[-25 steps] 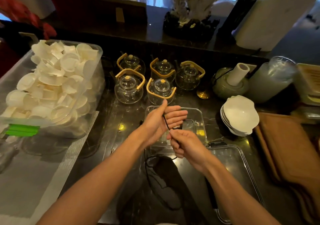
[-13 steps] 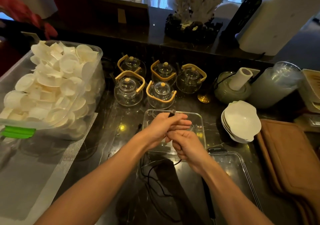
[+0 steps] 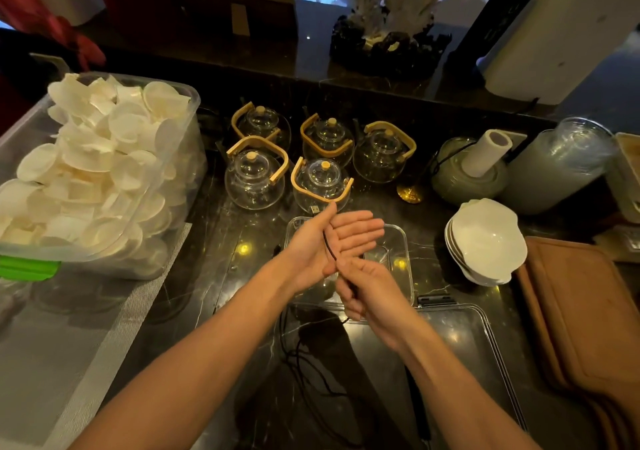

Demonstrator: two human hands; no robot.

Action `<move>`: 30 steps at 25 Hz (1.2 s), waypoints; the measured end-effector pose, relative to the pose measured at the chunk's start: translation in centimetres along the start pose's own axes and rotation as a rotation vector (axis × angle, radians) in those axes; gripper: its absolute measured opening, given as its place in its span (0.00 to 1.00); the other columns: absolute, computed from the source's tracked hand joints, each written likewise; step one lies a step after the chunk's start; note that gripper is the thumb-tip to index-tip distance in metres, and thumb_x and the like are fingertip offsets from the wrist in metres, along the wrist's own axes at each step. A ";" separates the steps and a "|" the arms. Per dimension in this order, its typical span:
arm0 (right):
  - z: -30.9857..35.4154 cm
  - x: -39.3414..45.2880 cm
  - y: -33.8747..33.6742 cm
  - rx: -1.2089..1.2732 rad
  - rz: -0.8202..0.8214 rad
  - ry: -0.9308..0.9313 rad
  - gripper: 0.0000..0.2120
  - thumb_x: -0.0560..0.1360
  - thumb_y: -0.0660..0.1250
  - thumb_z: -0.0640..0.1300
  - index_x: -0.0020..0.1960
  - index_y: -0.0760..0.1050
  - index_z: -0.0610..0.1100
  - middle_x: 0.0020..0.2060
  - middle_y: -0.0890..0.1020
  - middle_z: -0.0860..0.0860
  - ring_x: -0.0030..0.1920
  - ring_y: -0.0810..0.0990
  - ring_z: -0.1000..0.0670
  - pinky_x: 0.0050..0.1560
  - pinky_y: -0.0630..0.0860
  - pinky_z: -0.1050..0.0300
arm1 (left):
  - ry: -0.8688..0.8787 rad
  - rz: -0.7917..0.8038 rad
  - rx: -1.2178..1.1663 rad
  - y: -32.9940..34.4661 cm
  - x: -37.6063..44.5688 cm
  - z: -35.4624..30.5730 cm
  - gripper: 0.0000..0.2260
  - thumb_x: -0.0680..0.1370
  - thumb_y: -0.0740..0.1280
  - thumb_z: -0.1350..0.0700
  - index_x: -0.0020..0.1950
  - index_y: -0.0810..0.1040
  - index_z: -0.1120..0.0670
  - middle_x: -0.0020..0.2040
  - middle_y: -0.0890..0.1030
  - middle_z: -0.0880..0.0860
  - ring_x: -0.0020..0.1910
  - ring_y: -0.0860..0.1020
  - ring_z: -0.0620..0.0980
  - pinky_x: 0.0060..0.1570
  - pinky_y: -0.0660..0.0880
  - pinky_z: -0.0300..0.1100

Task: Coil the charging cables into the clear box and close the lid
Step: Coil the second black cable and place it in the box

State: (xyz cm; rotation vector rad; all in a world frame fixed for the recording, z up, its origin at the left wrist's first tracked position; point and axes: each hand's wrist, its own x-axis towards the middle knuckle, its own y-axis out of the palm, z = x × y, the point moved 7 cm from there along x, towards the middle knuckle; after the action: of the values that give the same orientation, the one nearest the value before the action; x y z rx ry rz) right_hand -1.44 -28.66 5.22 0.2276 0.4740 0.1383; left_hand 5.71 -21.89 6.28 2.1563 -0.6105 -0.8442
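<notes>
A thin black charging cable (image 3: 329,249) runs across my left hand's palm, its plug end poking out by the thumb tip. My left hand (image 3: 327,241) is flat with fingers extended over the clear box (image 3: 403,262), thumb pinning the cable. My right hand (image 3: 369,292) is closed on the cable just below the left palm. The rest of the cable (image 3: 304,363) trails in loose loops on the dark counter between my forearms. The clear lid (image 3: 485,338) with a black latch lies flat, near and right of the box.
Several glass teapots (image 3: 254,179) with wooden handles stand behind the box. A large plastic bin (image 3: 173,158) of white shells sits left. Stacked white bowls (image 3: 485,241), a paper roll (image 3: 485,153), a plastic jar (image 3: 557,165) and brown boards (image 3: 581,311) lie right.
My left hand went from a fist around the cable to flat, fingers extended. The right hand stayed just below it, still holding the cable.
</notes>
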 end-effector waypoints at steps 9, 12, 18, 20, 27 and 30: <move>-3.5 0.2 -0.9 0.275 0.213 0.214 0.24 0.70 0.78 0.59 0.33 0.68 0.47 0.24 0.64 0.53 0.25 0.60 0.55 0.25 0.67 0.64 | -0.092 0.309 -0.229 3.8 -3.0 -0.9 0.30 0.85 0.50 0.43 0.64 0.77 0.67 0.62 0.79 0.69 0.62 0.79 0.65 0.62 0.78 0.55; -1.4 0.8 -2.7 0.346 0.275 0.276 0.16 0.69 0.79 0.51 0.38 0.74 0.45 0.26 0.68 0.53 0.22 0.61 0.59 0.19 0.55 0.69 | -0.231 0.374 -0.124 3.8 -4.1 0.3 0.30 0.84 0.50 0.42 0.66 0.74 0.67 0.62 0.79 0.69 0.60 0.81 0.65 0.57 0.80 0.53; 3.8 2.6 -5.3 0.045 0.017 0.376 0.14 0.82 0.62 0.49 0.42 0.75 0.42 0.26 0.63 0.53 0.20 0.59 0.58 0.18 0.53 0.67 | -0.399 0.140 0.418 0.0 -3.7 3.6 0.35 0.83 0.49 0.38 0.71 0.69 0.68 0.64 0.78 0.69 0.62 0.80 0.64 0.61 0.76 0.55; 5.5 2.1 -4.4 -0.017 -0.015 0.320 0.13 0.83 0.59 0.46 0.45 0.76 0.41 0.28 0.64 0.53 0.22 0.58 0.58 0.18 0.53 0.67 | -0.396 0.053 0.394 -1.0 -3.0 4.0 0.36 0.82 0.50 0.36 0.73 0.66 0.67 0.64 0.78 0.68 0.63 0.79 0.65 0.62 0.76 0.56; 5.4 -1.8 1.0 -0.289 -0.065 0.005 0.09 0.84 0.63 0.44 0.49 0.76 0.40 0.29 0.72 0.50 0.23 0.67 0.57 0.22 0.63 0.64 | -0.272 0.060 0.104 -0.1 -1.7 3.1 0.34 0.81 0.51 0.34 0.67 0.75 0.62 0.61 0.79 0.66 0.60 0.79 0.63 0.65 0.75 0.56; 2.8 -3.1 1.8 -0.310 -0.063 -0.026 0.19 0.84 0.63 0.52 0.43 0.77 0.39 0.27 0.72 0.49 0.23 0.67 0.53 0.25 0.65 0.58 | -0.143 0.008 0.049 0.4 -0.9 1.4 0.30 0.84 0.51 0.40 0.70 0.73 0.64 0.65 0.79 0.65 0.66 0.78 0.60 0.68 0.73 0.53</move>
State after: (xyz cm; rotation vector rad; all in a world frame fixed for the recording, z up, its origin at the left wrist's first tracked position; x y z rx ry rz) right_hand -3.06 -28.05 9.44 -0.0891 0.4271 0.1449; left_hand 4.04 -22.22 6.21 2.1484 -0.7174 -0.9955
